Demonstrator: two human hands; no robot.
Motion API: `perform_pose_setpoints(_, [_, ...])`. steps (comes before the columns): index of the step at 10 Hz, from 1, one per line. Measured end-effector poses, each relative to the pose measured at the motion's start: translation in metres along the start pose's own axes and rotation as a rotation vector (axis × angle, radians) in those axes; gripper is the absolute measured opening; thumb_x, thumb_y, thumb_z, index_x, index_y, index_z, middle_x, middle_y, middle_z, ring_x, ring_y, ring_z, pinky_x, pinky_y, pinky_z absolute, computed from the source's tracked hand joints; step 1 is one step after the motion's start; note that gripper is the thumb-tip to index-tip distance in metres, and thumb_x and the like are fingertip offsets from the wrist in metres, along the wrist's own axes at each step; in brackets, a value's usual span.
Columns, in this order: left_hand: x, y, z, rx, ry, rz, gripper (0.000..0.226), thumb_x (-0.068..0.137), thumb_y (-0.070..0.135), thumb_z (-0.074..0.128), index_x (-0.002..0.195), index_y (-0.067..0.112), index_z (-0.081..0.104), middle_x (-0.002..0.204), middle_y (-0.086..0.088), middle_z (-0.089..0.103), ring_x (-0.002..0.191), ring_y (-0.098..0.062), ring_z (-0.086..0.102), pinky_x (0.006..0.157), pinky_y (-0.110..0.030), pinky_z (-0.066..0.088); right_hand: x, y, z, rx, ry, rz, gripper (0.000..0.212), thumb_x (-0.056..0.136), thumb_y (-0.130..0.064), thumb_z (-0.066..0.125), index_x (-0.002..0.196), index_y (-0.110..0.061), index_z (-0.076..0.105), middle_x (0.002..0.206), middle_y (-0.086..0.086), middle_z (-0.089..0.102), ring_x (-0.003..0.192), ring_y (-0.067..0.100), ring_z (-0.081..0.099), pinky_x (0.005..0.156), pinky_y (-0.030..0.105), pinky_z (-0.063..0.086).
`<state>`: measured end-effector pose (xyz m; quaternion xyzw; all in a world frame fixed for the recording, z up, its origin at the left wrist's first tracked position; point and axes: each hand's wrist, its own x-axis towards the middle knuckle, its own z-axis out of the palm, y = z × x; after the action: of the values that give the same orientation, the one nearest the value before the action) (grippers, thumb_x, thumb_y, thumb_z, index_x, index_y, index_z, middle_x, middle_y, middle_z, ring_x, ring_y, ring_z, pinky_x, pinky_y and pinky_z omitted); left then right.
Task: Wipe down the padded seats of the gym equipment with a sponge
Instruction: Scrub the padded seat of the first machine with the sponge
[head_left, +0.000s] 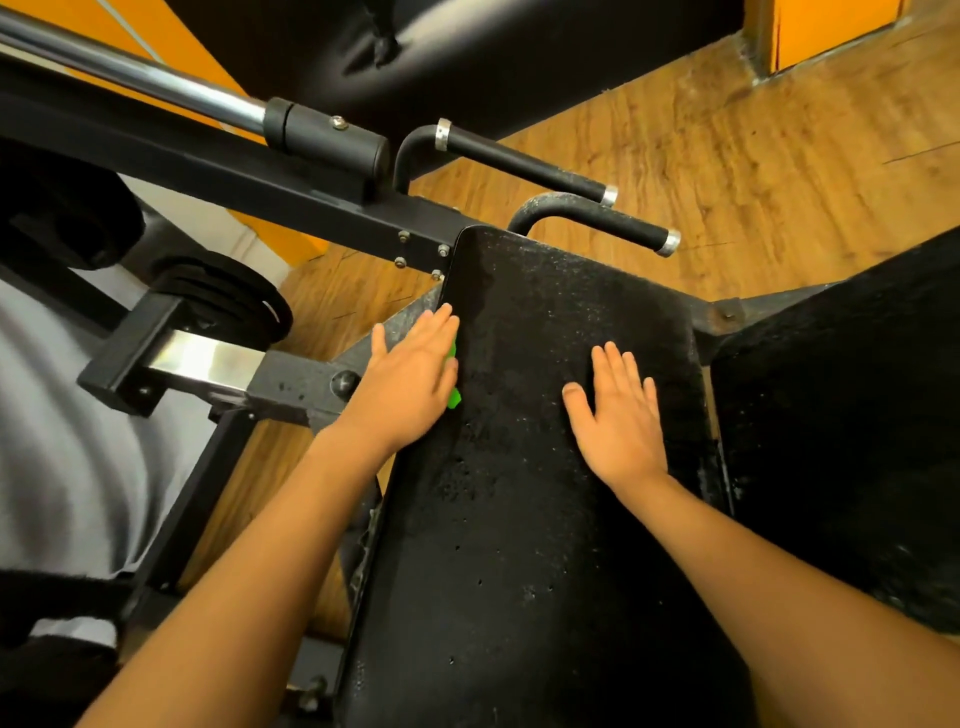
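Note:
A long black padded seat (524, 467) runs from the bottom of the view up to the centre, its surface worn and speckled. My left hand (410, 379) lies flat, fingers straight, pressing a green sponge (453, 397) against the pad's left edge; only a sliver of the sponge shows under the palm. My right hand (618, 415) rests flat on the right half of the pad, fingers spread, holding nothing.
Two black grip handles (524, 161) (597, 218) stick out beyond the pad's far end. A black steel frame (291, 384) and a chrome bar (135, 73) stand on the left, with weight plates (228, 296). Another black pad (852, 415) lies at the right. The floor is wood.

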<state>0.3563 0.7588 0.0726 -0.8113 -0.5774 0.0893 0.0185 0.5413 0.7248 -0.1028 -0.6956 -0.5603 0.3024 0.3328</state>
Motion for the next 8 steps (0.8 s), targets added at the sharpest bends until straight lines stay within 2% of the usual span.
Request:
perform_pose_setpoints(1, [0.005,0.004,0.000,0.004,0.002,-0.018,0.056,0.109,0.025,0.033,0.161,0.017,0.015,0.170,0.003,0.006,0.156,-0.017,0.003,0.120,-0.059,-0.007,0.000,0.001,0.001,-0.001,0.001,-0.011,0.068,0.107,-0.053,0.027,0.164,-0.020,0.010,0.171,-0.003,0.001,0.157,0.015,-0.006,0.127,0.040,-0.004])
perform_pose_setpoints(3, [-0.042,0.002,0.001,-0.018,-0.014,0.017,0.058,0.108,0.023,0.035,0.162,0.019,0.013,0.170,0.007,0.001,0.156,-0.014,0.000,0.120,-0.054,-0.011,0.001,0.000,0.000,0.006,0.004,-0.009,0.069,0.106,-0.052,0.028,0.164,-0.018,0.013,0.171,-0.002,0.004,0.157,0.016,-0.003,0.128,0.044,-0.001])
perform_pose_setpoints(6, [-0.029,0.009,0.002,0.008,0.011,0.004,0.056,0.109,0.025,0.034,0.161,0.016,0.015,0.170,0.003,0.006,0.156,-0.017,0.003,0.121,-0.057,-0.007,0.000,0.000,0.001,-0.002,-0.002,-0.009,0.069,0.106,-0.053,0.027,0.164,-0.019,0.012,0.172,-0.002,0.003,0.157,0.016,-0.004,0.128,0.044,-0.002])
perform_pose_setpoints(8, [-0.099,0.006,0.007,-0.037,0.035,0.050,0.060,0.108,0.032,0.033,0.162,0.021,0.011,0.168,0.010,-0.002,0.154,-0.008,-0.004,0.118,-0.041,-0.015,0.001,0.000,0.002,-0.002,0.007,-0.009,0.069,0.106,-0.053,0.028,0.164,-0.019,0.013,0.171,-0.002,0.004,0.158,0.016,-0.003,0.128,0.043,-0.002])
